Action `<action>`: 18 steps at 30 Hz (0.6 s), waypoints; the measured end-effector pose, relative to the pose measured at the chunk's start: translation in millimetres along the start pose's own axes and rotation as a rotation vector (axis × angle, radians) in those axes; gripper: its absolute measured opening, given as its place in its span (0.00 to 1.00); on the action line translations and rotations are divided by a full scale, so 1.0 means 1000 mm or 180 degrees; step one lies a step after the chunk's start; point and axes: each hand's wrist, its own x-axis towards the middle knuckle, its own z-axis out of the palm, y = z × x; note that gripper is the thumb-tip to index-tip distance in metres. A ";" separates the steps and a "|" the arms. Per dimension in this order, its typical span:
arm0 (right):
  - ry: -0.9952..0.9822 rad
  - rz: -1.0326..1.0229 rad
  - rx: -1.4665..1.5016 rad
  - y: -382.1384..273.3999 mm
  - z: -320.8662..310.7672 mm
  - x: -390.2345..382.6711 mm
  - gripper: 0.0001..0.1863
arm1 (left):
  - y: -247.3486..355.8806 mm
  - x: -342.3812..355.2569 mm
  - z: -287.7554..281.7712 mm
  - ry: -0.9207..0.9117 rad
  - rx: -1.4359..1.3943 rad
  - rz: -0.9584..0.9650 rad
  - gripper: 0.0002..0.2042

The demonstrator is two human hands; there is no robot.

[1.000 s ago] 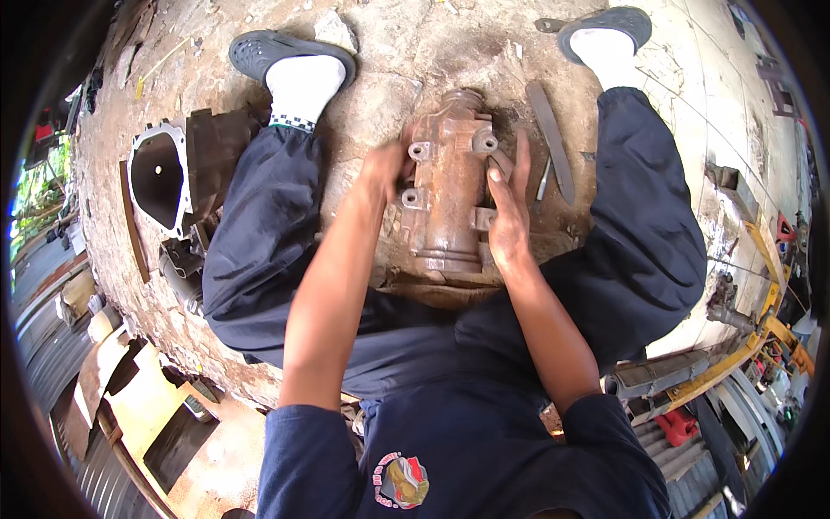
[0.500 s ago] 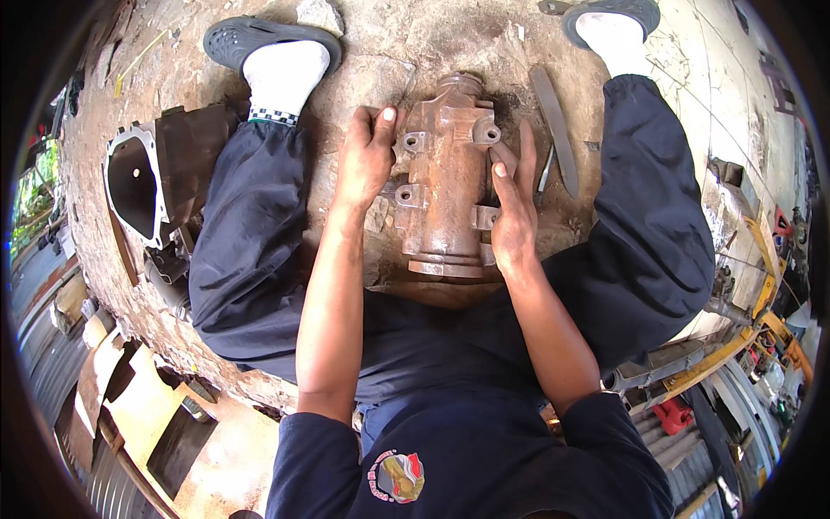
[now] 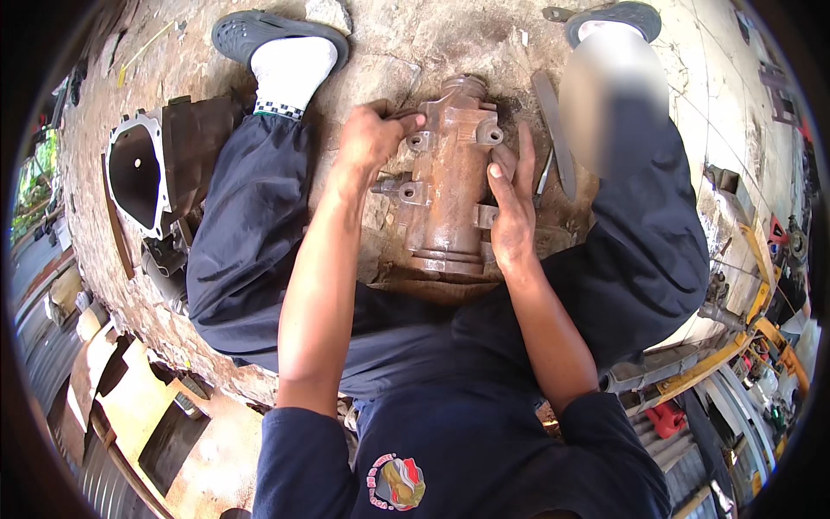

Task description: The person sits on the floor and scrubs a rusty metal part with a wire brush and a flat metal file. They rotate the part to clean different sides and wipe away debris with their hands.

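Observation:
A rusty cylindrical metal housing [image 3: 450, 182] with bolt lugs along both sides stands or lies on the ground between my legs; I cannot tell which. My left hand [image 3: 373, 138] has its thumb and bent fingers closed at the housing's upper left edge, by a lug. Against the opposite side, my right hand [image 3: 514, 203] touches the housing near its right lugs. Its index finger stretches up and its thumb stands apart, while the other fingers are partly hidden. A dark fitting [image 3: 388, 185] juts from the housing's left side below my left hand.
A flat dark metal bar [image 3: 554, 134] lies right of the housing, beside a thin screwdriver-like tool [image 3: 545, 176]. A hollow metal casing [image 3: 186, 160] sits by my left leg. A pale stone [image 3: 328, 15] lies near my left shoe. Yellow metal framing [image 3: 705, 368] is at the lower right.
My left hand has moved right, its thumb and fingers now at the housing's upper left edge. My right hand stays at the housing's right side.

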 end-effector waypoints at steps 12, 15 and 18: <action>-0.0177 -0.0081 0.0012 0.000 0.001 0.003 0.52 | -0.005 0.003 0.005 0.0610 0.0388 0.0386 0.17; -0.0192 -0.0018 0.0179 -0.001 0.003 0.000 0.52 | 0.003 0.015 0.006 0.0736 0.0785 0.0365 0.17; -0.0085 0.0007 0.0169 0.002 -0.002 0.003 0.52 | -0.002 -0.015 0.013 0.0783 0.0799 0.0460 0.17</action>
